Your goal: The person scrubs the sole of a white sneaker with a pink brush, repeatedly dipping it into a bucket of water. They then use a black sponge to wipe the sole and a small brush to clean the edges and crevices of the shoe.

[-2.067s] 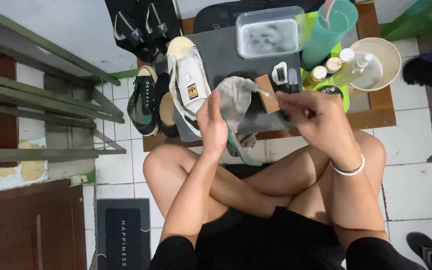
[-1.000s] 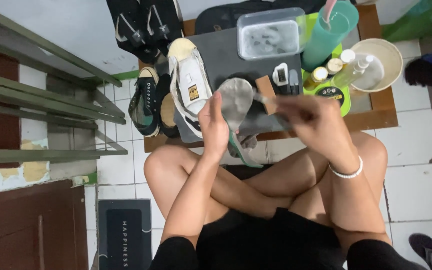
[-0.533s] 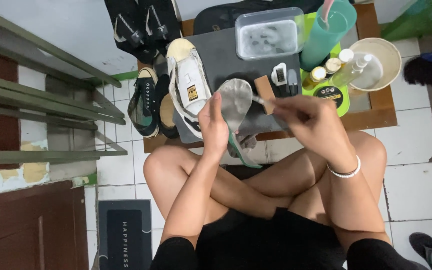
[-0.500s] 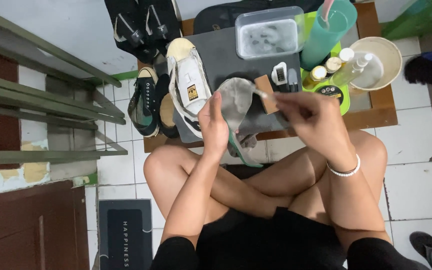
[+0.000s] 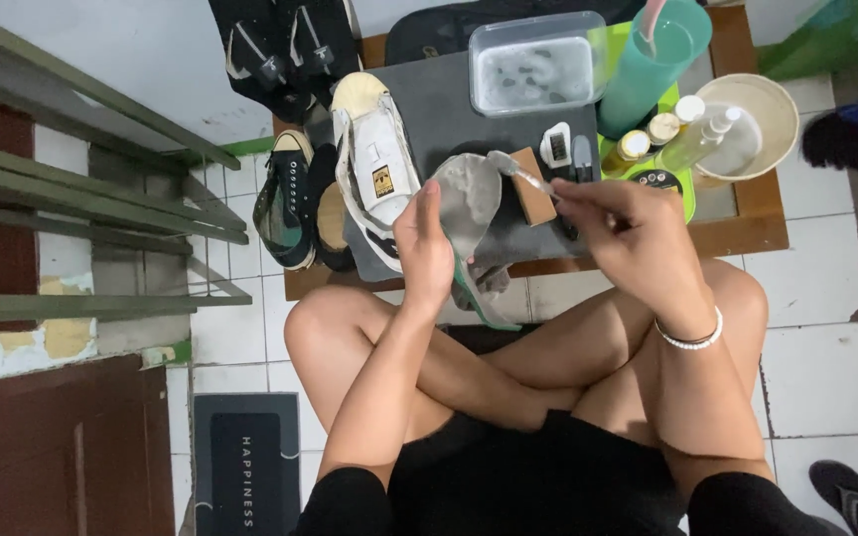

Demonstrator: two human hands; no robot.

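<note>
I sit cross-legged on a tiled floor. My left hand (image 5: 426, 248) grips a grey shoe insole (image 5: 466, 199) and holds it tilted up over a low table. My right hand (image 5: 628, 233) holds a small brush (image 5: 513, 171) by its handle, with the bristle head touching the insole's upper edge. A white sneaker (image 5: 371, 169) lies on the grey mat (image 5: 439, 109) just left of my left hand.
The wooden low table (image 5: 747, 223) carries a clear tub of soapy water (image 5: 533, 69), a teal cup (image 5: 652, 60), small bottles (image 5: 662, 134), a cream bowl (image 5: 747, 124) and a brown block (image 5: 531, 189). Dark shoes (image 5: 285, 189) and black sandals (image 5: 280, 50) lie left. A green rack (image 5: 91, 199) stands at far left.
The brush in my right hand has moved in small strokes across the insole's top edge. My left hand has turned the insole slightly. Everything else stays put.
</note>
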